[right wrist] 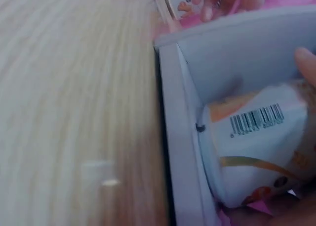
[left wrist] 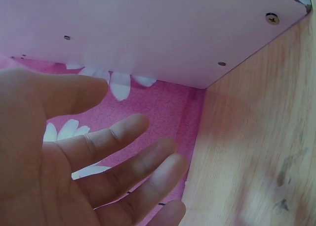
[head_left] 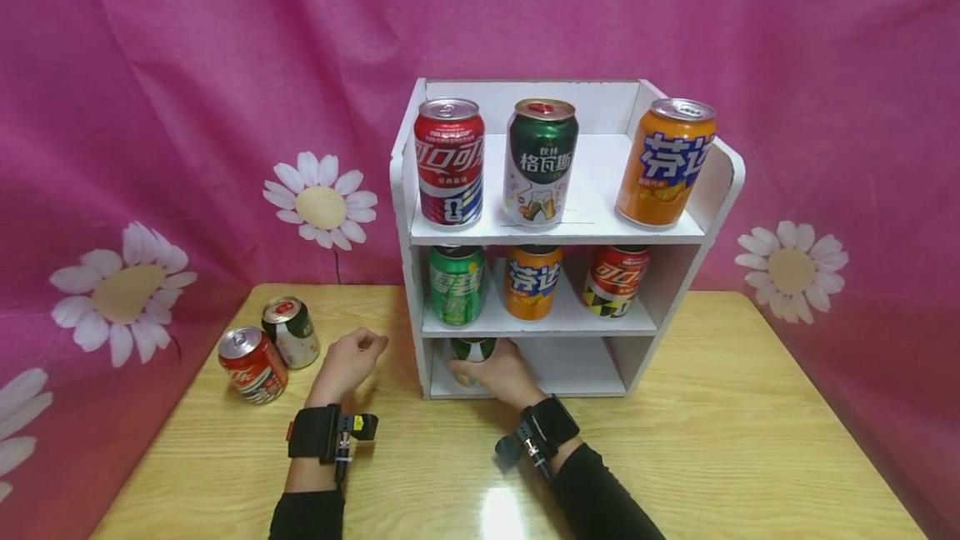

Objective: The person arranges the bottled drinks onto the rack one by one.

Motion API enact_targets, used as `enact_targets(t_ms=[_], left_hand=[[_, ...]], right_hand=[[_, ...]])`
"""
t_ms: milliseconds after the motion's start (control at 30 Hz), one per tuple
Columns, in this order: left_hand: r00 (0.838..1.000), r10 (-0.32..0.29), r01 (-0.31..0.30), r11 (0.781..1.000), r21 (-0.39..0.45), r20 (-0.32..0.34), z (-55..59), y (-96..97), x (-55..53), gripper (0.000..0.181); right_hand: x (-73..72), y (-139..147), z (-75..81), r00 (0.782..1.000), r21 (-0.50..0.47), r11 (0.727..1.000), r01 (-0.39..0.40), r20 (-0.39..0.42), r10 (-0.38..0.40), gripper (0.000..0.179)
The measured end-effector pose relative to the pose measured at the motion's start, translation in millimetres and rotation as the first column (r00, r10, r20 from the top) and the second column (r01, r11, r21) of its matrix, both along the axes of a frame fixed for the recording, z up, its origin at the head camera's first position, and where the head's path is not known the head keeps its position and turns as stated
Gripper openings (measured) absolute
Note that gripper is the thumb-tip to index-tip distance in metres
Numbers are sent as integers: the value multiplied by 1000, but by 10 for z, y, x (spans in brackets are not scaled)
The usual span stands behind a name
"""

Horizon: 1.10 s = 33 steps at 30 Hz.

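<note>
On the bottom level of the white shelf (head_left: pixel 525 233), toward its left side, my right hand (head_left: pixel 501 373) grips a green-and-white drink can (head_left: pixel 471 348). The can's barcode and pale side show in the right wrist view, its base at the shelf floor, with a fingertip (right wrist: pixel 307 65) on one side and more fingers on the other. My left hand (head_left: pixel 348 367) hangs loosely curled just left of the shelf, holding nothing. Its spread fingers (left wrist: pixel 148 179) appear beside the shelf's outer side wall (left wrist: pixel 143 33) in the left wrist view.
A red cola can (head_left: pixel 253 365) and another green-and-white can (head_left: pixel 291 332) stand at the table's left. The top level carries red, green and orange cans (head_left: pixel 666 163); the middle level holds green, orange and red cans (head_left: pixel 617 282). A pink flowered cloth (head_left: pixel 225 107) hangs behind.
</note>
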<state>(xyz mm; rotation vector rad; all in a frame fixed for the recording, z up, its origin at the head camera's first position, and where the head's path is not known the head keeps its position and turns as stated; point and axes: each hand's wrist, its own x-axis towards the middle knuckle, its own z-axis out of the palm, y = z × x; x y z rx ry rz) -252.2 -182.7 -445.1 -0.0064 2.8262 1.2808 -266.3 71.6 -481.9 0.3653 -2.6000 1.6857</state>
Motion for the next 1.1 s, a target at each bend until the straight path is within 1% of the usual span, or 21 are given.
enact_targets(t_ms=[67, 200, 300, 400, 500, 767, 967, 1100], left_hand=[[1000, -4, 4, 1000, 3, -10, 0, -4, -3, 36], [1000, -12, 13, 1000, 9, -17, -14, -14, 0, 35], [1000, -16, 16, 1000, 10, -23, -23, -19, 5, 36], [999, -15, 15, 1000, 11, -30, -22, -24, 5, 37], [999, -15, 15, 1000, 12, -31, -20, -30, 1, 37], [1000, -17, 17, 1000, 21, -18, -14, -29, 10, 37], [1000, -12, 12, 1000, 23, -8, 5, -18, 18, 37], [1000, -13, 13, 1000, 14, 2, 21, -6, 22, 37]], right_hand=[[-6, 25, 13, 1000, 17, 1000, -25, 12, 25, 63], [-11, 77, 11, 998, 65, 996, -62, 6, 62, 62], [-9, 96, 0, 998, 101, 993, -67, 15, 66, 67], [-6, 96, -14, 997, 103, 993, -65, 44, 61, 70], [1, 83, -31, 998, 96, 994, -52, 52, 47, 71], [61, 19, -44, 1000, 101, 995, 16, -21, -13, 68], [87, -35, -27, 998, 83, 995, 60, -27, -58, 70], [103, -78, -20, 995, 89, 991, 99, -39, -96, 74]])
